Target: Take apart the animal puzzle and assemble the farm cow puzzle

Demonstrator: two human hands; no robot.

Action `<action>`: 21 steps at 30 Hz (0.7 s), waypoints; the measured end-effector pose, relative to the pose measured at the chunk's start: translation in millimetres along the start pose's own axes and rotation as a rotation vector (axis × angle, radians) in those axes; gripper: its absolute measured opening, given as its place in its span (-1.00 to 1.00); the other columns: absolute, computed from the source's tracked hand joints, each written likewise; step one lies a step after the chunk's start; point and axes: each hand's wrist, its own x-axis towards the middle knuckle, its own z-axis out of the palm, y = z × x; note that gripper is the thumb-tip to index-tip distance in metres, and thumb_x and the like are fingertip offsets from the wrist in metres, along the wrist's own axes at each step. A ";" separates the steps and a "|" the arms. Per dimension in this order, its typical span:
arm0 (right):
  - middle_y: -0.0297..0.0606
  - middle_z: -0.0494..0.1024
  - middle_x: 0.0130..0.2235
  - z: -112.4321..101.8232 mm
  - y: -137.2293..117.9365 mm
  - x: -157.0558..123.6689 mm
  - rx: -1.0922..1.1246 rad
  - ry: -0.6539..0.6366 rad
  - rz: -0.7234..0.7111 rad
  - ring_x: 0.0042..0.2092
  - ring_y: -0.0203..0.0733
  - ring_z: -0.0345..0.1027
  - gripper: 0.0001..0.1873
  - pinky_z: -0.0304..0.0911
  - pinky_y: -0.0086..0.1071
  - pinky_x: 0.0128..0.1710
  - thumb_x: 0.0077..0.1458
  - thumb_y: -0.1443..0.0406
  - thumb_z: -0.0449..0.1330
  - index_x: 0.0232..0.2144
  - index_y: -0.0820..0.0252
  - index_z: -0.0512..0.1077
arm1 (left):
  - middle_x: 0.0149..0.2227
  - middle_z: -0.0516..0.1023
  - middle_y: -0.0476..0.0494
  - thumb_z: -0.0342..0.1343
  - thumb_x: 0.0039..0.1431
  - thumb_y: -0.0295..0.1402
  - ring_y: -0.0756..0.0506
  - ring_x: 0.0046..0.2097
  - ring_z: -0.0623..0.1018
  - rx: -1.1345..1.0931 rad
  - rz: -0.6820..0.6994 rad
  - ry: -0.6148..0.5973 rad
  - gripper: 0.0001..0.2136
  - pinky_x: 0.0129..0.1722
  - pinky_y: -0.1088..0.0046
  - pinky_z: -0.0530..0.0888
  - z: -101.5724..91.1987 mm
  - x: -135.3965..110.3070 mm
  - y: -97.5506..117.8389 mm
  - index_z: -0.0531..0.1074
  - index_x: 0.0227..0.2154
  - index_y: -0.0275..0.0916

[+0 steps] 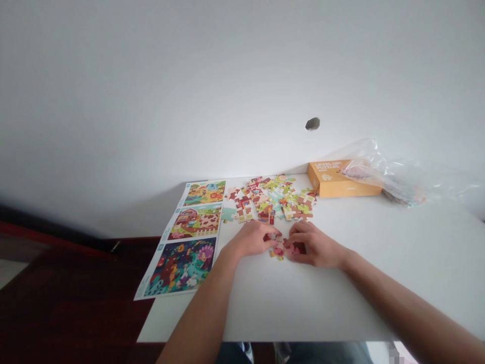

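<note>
My left hand [250, 239] and my right hand [310, 244] meet over a small group of cardboard jigsaw pieces [278, 251] near the middle of the white table [341, 298]. The fingertips of both hands press on these pieces, and the fingers partly hide them. Just beyond my hands lies a loose heap of colourful jigsaw pieces [269, 197]. To the left of my left hand is a printed sheet [180, 266] with several cartoon puzzle pictures.
An orange puzzle box [333, 181] stands at the table's far edge, partly under a crumpled clear plastic bag [386, 174]. A white wall rises behind the table. A dark wooden floor [64, 298] lies beyond its left edge.
</note>
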 end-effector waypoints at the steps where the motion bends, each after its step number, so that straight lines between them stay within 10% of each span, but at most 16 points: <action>1: -0.18 0.44 -0.20 -0.1 -0.1 -0.1 -0.003 -0.003 0.005 -0.16 -0.13 0.29 -0.75 0.19 -0.26 -0.10 0.03 0.21 0.33 -0.21 0.11 0.54 | -0.20 0.66 -0.01 0.20 0.15 -0.26 -0.05 -0.28 0.58 0.001 -0.001 -0.001 -0.75 -0.22 0.50 0.37 0.0 -0.1 -0.2 0.58 -0.11 -0.06; 12: -0.17 0.47 -0.14 -6.4 -2.8 -0.1 0.004 -0.025 0.018 -0.09 -0.07 0.30 -0.41 0.18 -0.20 -0.05 -0.01 0.26 0.34 0.10 0.10 0.36 | -0.29 0.66 0.01 0.18 0.16 -0.22 -0.07 -0.29 0.58 0.032 -0.002 -0.009 -0.77 -0.23 0.48 0.36 -0.6 -0.4 -1.5 0.58 -0.12 -0.01; 21: -0.17 0.48 -0.17 -7.0 2.6 -2.2 -0.007 -0.037 0.037 -0.11 -0.08 0.31 -0.50 0.18 -0.22 -0.07 0.00 0.22 0.33 0.03 0.12 0.41 | -0.29 0.66 -0.01 0.19 0.16 -0.20 -0.07 -0.30 0.58 0.010 0.001 -0.012 -0.75 -0.23 0.48 0.39 1.5 -0.8 -3.5 0.57 -0.10 -0.03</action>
